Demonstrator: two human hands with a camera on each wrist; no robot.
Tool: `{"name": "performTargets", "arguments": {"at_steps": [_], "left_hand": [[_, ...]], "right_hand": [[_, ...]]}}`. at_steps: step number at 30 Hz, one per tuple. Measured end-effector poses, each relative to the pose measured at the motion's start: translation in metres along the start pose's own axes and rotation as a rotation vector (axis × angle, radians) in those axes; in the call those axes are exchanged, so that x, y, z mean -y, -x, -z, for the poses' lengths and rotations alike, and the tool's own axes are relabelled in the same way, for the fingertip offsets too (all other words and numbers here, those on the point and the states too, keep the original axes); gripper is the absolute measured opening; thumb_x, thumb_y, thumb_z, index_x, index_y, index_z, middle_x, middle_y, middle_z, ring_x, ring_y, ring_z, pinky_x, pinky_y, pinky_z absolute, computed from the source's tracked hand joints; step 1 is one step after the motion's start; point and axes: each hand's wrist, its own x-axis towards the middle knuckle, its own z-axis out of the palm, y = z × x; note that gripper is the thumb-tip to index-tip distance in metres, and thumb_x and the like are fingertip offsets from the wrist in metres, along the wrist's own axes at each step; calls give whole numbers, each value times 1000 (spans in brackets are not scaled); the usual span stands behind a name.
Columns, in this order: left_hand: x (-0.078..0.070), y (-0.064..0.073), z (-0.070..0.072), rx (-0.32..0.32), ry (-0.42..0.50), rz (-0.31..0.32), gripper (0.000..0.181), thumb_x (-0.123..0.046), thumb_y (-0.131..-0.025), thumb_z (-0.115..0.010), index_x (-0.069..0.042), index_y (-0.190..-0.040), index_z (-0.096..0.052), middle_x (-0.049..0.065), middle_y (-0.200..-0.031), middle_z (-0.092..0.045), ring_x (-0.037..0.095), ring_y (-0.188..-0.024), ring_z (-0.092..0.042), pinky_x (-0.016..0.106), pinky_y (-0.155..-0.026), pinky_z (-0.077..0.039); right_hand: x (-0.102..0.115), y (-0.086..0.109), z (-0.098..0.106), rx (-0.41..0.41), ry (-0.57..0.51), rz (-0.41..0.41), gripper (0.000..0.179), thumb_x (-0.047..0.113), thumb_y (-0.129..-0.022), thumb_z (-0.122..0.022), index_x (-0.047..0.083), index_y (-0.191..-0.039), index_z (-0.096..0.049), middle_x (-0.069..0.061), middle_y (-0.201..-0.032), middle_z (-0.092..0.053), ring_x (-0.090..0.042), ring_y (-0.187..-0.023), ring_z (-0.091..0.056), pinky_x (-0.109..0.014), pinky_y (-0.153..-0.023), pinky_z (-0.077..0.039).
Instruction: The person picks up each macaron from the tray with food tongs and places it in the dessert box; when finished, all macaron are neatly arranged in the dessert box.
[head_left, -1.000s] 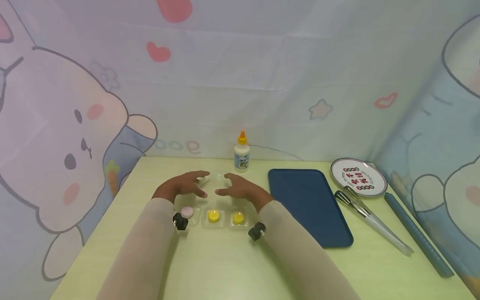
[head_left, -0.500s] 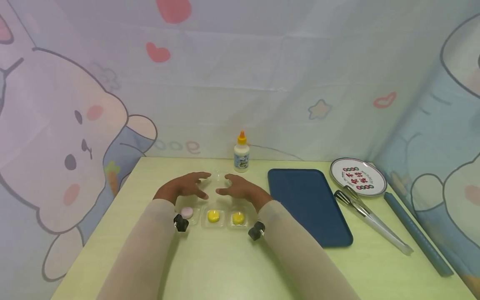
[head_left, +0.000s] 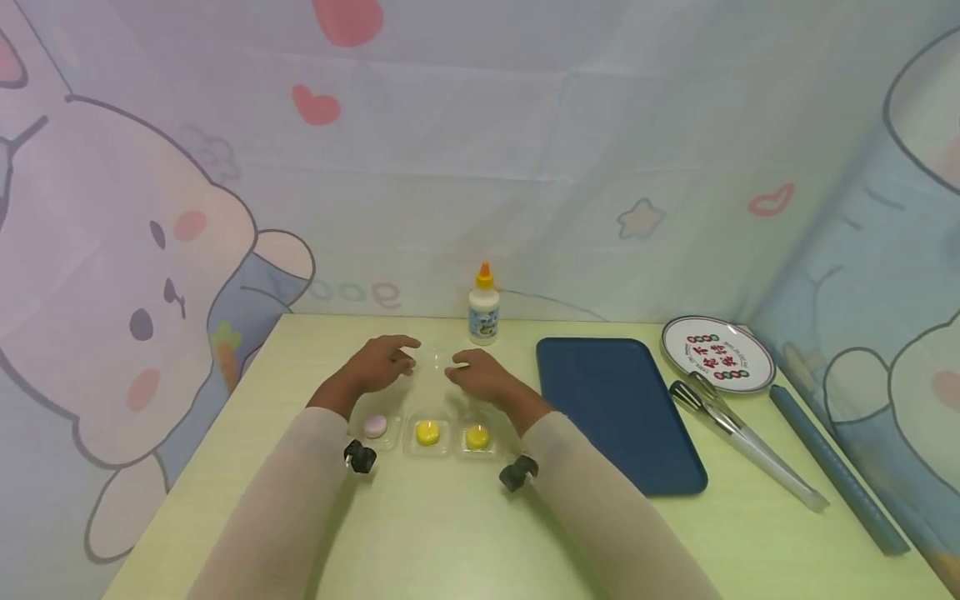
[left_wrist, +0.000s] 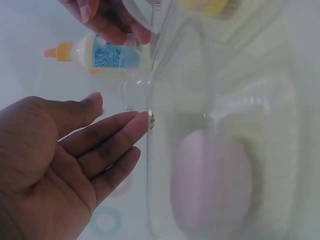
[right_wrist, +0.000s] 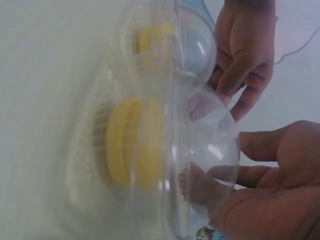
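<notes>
A faint clear plastic piece [head_left: 437,357] stands between my two hands, hard to make out. My left hand [head_left: 377,364] is at its left, fingers extended and thumb apart in the left wrist view, fingertips close to the clear edge. On the other side is my right hand [head_left: 483,377], its thumb and fingers spread apart in the right wrist view. Nearer me lie three clear plastic boxes in a row. The left one holds a pale pink macaron [head_left: 375,426], the middle a yellow macaron [head_left: 427,432], the right another yellow macaron [head_left: 477,437]. A clear dome lid [right_wrist: 215,145] partly overlaps my right fingers.
A white bottle [head_left: 483,321] with an orange tip stands behind the hands. To the right are a dark blue tray [head_left: 618,417], a patterned white plate [head_left: 717,354], metal tongs [head_left: 750,446] and a long grey-blue bar [head_left: 836,467]. A printed cloth [head_left: 525,167] hangs behind the table.
Both hands have shifted slightly. The left thumb has moved up toward its fingers, and the right fingertips and thumb have drawn a little to the right. Boxes and macarons stay in place.
</notes>
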Motion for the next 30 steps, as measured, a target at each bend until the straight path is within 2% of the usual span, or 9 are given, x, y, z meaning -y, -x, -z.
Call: {"name": "performTargets", "arguments": {"at_steps": [6, 10, 15, 18, 20, 24, 27, 30], "left_hand": [[-1, -1, -5, -89, 32, 68, 50, -11, -109, -62, 2, -157, -53, 22, -120, -82, 32, -100, -84, 63, -110, -57], [-2, -2, -8, -131, 74, 76, 52, -7, -105, -64, 3, -155, -55, 20, -111, -83, 30, -94, -84, 63, -112, -55], [-2, -1, -11, -161, 136, 76, 56, -4, -102, -70, 3, -155, -54, 18, -106, -84, 31, -95, -84, 61, -109, -56], [-3, 1, -11, -178, 174, 75, 61, -4, -100, -73, 2, -157, -52, 17, -106, -84, 30, -95, -84, 62, -111, -55], [-4, 2, -11, -179, 202, 78, 66, -4, -99, -74, 0, -160, -48, 17, -106, -84, 30, -94, -84, 64, -114, -53], [-4, 5, -12, -161, 221, 70, 70, -2, -98, -73, -3, -162, -46, 17, -105, -84, 28, -90, -84, 61, -110, -56], [-4, 8, -13, -152, 209, 53, 64, -2, -99, -72, -5, -160, -52, 17, -105, -83, 27, -89, -84, 49, -95, -62], [-4, 12, -12, -149, 215, 49, 59, -3, -101, -71, -7, -158, -57, 18, -108, -82, 28, -91, -84, 39, -83, -58]], "right_hand": [[6, 4, -5, -53, 66, 49, 52, 19, -110, -62, -9, -153, -54, -26, -152, -64, -38, -135, -70, -52, -115, -56], [8, 4, -5, -124, 116, 69, 45, 16, -109, -65, -9, -146, -62, -25, -146, -69, -38, -130, -73, -50, -110, -59], [10, 7, -5, -198, 48, 64, 30, 14, -110, -65, -6, -131, -71, -20, -128, -78, -34, -117, -79, -42, -92, -65], [11, 8, -5, -241, -18, 66, 18, 10, -109, -65, -2, -119, -73, -18, -115, -80, -31, -106, -82, -33, -79, -63], [11, 8, -4, -256, -55, 67, 14, 7, -108, -66, -2, -116, -71, -17, -111, -78, -30, -98, -83, -28, -73, -61], [11, 9, -3, -249, -108, 62, 20, 3, -106, -67, -3, -125, -64, -16, -109, -75, -27, -86, -83, -26, -65, -59], [10, 11, -2, -227, -137, 59, 37, 1, -105, -69, -1, -140, -57, -16, -107, -76, -28, -79, -82, -31, -65, -61], [9, 12, -2, -194, -143, 74, 47, -1, -105, -67, 1, -150, -53, -18, -106, -76, -26, -76, -80, -35, -71, -65]]}}
